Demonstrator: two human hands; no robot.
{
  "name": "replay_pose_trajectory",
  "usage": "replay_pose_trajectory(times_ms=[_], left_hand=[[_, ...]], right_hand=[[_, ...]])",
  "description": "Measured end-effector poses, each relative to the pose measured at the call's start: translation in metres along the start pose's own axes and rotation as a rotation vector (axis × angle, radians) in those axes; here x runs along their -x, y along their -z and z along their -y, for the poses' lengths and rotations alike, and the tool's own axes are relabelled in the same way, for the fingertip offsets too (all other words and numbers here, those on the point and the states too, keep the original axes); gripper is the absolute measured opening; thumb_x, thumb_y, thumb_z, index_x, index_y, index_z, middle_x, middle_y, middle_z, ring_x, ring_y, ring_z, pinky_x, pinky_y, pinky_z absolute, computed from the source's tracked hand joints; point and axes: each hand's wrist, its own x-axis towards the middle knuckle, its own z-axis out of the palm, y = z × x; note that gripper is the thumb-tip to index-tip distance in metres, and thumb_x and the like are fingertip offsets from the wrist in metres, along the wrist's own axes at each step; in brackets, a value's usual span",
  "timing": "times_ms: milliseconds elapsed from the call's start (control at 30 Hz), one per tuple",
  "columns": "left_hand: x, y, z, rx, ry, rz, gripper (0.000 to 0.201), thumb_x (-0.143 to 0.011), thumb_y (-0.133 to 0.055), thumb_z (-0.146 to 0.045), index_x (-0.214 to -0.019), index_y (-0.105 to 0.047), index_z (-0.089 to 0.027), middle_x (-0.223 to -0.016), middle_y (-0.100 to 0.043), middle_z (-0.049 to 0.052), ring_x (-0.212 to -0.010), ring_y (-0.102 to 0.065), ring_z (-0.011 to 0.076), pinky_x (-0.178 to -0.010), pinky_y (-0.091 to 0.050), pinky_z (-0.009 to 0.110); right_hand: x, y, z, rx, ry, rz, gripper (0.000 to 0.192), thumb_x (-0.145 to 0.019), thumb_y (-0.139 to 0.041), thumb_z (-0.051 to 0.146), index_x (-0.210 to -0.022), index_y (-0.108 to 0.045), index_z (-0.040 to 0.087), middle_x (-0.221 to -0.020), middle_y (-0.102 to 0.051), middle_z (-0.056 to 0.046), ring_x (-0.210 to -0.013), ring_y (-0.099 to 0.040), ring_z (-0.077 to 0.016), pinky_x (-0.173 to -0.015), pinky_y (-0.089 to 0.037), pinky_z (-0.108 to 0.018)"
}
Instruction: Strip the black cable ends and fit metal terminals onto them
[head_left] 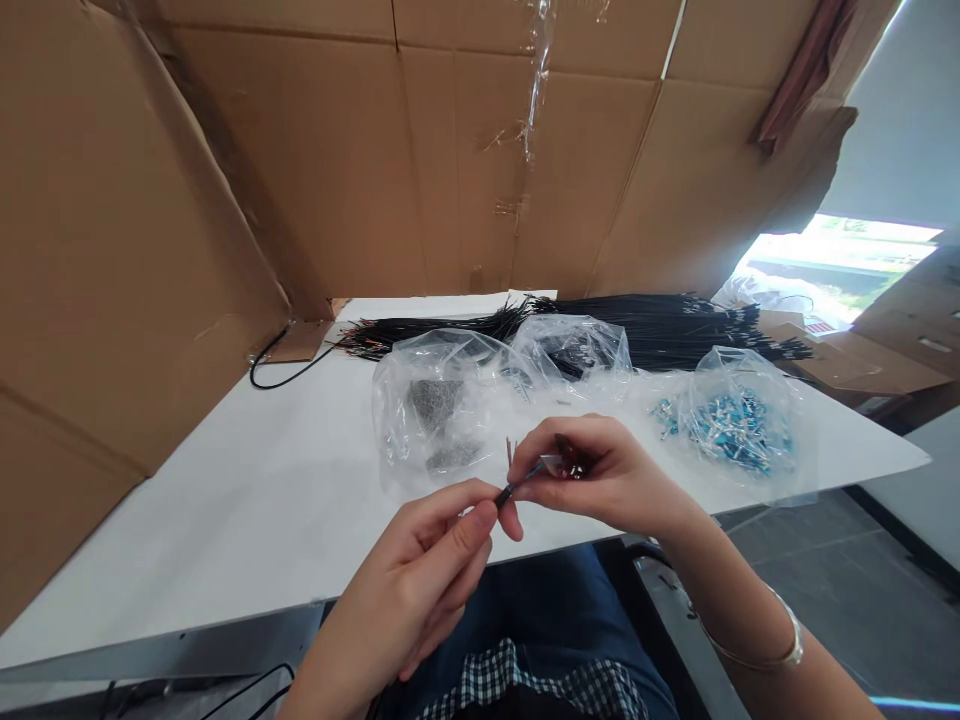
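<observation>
My left hand (424,575) pinches the end of a black cable (504,495) between thumb and forefinger, above the table's front edge. From that end, thin reddish wires (511,452) stick up. A thin blue wire (534,472) runs toward my right hand (619,480), whose thumb and forefinger are closed around it. Tucked in the curled fingers of that same hand are small shiny dark-red pieces (573,464); their kind is too small to tell. Both hands nearly touch at the cable end. Most of the cable is hidden by my left hand.
Clear plastic bags (401,400) with small grey parts lie behind my hands. Another bag (739,425) holds blue-and-silver small parts on the right. Bundles of black cables (660,325) lie along the back of the white table (247,500), before cardboard walls (337,170).
</observation>
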Motion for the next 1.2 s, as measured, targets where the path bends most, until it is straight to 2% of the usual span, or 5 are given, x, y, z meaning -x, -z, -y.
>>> replay_pose_trajectory(times_ms=[200,467,933,1067,1200], left_hand=[[-0.0008,0.0008,-0.0002,0.028,0.022,0.027,0.030,-0.094,-0.046,-0.046,-0.084,-0.059,-0.022,-0.044,-0.027,-0.012,-0.028,-0.014,0.0021,-0.028,-0.013,0.012],[-0.0009,0.0011,-0.0008,0.042,0.017,0.058,0.028,-0.095,-0.045,-0.045,-0.084,-0.058,-0.022,-0.043,-0.027,-0.012,-0.028,-0.013,0.0029,-0.027,-0.014,0.013],[-0.0007,-0.0074,0.0033,-0.336,-0.118,-0.258,0.032,-0.092,-0.048,-0.050,-0.094,-0.063,-0.022,-0.049,-0.025,-0.009,-0.045,-0.022,0.0099,-0.043,-0.015,0.023],[-0.0002,-0.0072,0.0044,-0.319,-0.106,-0.244,0.034,-0.092,-0.048,-0.053,-0.096,-0.064,-0.023,-0.048,-0.025,-0.009,-0.043,-0.022,0.0097,-0.041,-0.015,0.023],[-0.0001,-0.0049,0.0054,-0.273,-0.083,-0.207,0.037,-0.092,-0.047,-0.055,-0.098,-0.065,-0.023,-0.043,-0.024,-0.010,-0.036,-0.018,0.0088,-0.036,-0.011,0.023]], right_hand=[[-0.0016,0.0041,0.0017,0.033,0.053,0.071,0.011,-0.084,-0.070,0.029,-0.089,-0.071,0.019,-0.069,-0.062,-0.001,-0.058,-0.051,-0.0126,-0.048,-0.037,-0.025],[-0.0020,0.0070,0.0031,0.060,0.018,0.109,0.009,-0.084,-0.069,0.026,-0.085,-0.068,0.018,-0.066,-0.057,0.001,-0.055,-0.043,-0.0103,-0.048,-0.033,-0.024],[-0.0021,0.0030,-0.0007,0.049,-0.113,-0.034,0.022,-0.077,-0.077,0.035,-0.075,-0.065,0.017,-0.060,-0.039,0.005,-0.054,-0.030,-0.0095,-0.046,-0.024,-0.025],[-0.0028,0.0011,-0.0010,0.001,-0.110,-0.018,0.018,-0.079,-0.076,0.033,-0.087,-0.068,0.019,-0.061,-0.042,0.005,-0.054,-0.031,-0.0097,-0.047,-0.025,-0.025],[-0.0035,-0.0021,-0.0013,-0.082,-0.136,-0.027,0.022,-0.073,-0.081,0.033,-0.076,-0.066,0.017,-0.059,-0.040,0.006,-0.054,-0.030,-0.0091,-0.047,-0.023,-0.025]])
